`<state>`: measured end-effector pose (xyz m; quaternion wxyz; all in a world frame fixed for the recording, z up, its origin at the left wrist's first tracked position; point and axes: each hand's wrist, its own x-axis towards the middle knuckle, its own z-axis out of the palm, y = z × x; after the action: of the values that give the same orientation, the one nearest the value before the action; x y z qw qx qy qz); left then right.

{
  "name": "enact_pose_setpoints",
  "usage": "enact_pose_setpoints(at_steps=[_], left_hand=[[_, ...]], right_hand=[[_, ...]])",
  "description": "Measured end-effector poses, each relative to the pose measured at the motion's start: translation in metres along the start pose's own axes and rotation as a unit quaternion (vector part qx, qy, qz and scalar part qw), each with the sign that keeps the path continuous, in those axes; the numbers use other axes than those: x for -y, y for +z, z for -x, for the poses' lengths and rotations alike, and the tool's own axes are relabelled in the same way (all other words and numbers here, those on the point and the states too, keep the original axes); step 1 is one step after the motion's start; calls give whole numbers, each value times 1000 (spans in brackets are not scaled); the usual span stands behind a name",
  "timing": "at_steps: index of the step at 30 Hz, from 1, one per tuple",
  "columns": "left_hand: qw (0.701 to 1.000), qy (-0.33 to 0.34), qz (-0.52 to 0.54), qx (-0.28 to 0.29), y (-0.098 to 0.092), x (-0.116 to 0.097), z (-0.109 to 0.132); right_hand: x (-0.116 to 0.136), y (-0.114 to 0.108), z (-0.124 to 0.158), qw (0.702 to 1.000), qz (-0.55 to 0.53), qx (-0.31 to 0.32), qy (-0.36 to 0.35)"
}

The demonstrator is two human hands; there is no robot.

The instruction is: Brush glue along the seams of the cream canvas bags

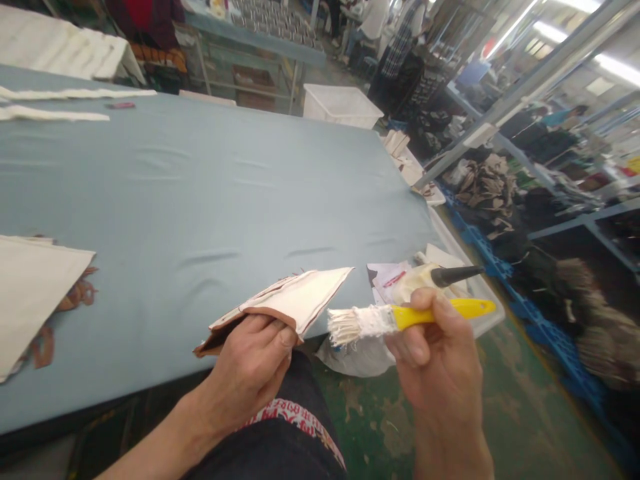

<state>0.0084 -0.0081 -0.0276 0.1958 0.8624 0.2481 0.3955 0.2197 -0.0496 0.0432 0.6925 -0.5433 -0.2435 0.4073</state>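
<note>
My left hand (255, 360) is closed on the open edge of a cream fabric pouch (305, 293) with brown trim, at the table's near edge. Its fingertips are tucked inside the opening and partly hidden. In my right hand (435, 347) is a paintbrush (410, 317) with a yellow handle, gripped between thumb and fingers. White residue coats its bristles and ferrule, which point left toward the pouch without touching it. Just behind the brush stands a pale bottle (415, 283) with a long dark nozzle, partly covered by my right hand.
A stack of cream fabric pieces (40, 287) with brown straps lies at the left of the blue-grey covered table (225, 180). White strips (75, 95) lie at the back left. Beyond the table stand a white bin (343, 107) and a metal post (520, 100). People work farther off.
</note>
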Motion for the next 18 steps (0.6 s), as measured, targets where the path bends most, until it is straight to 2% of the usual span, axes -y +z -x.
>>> enact_pose_setpoints(at_steps=[2,4,6,8,11,13,15,18], left_hand=[[994,-93,59,-9,-1,-4,0],[962,-239,131,-9,-1,-6,1],[897,-378,230,-3,0,-5,1],[812,-469,348,-9,2,-2,3],[682,-545,487,-23,6,3,7],[626,-575,527,-21,9,3,10],[609,-585,535,-17,11,1,12],[641,-558,527,-5,10,-4,12]], right_hand=[[0,0,1,1000,0,-10,5],[-1,0,2,1000,-1,-18,10],[-3,-1,2,1000,-9,-20,16],[-5,-2,1,999,-20,-18,26],[-8,-3,1,999,-30,-15,38],[-11,-3,1,998,-33,-13,44],[-14,-2,2,998,-34,-16,50],[-18,-1,5,998,-22,-22,50]])
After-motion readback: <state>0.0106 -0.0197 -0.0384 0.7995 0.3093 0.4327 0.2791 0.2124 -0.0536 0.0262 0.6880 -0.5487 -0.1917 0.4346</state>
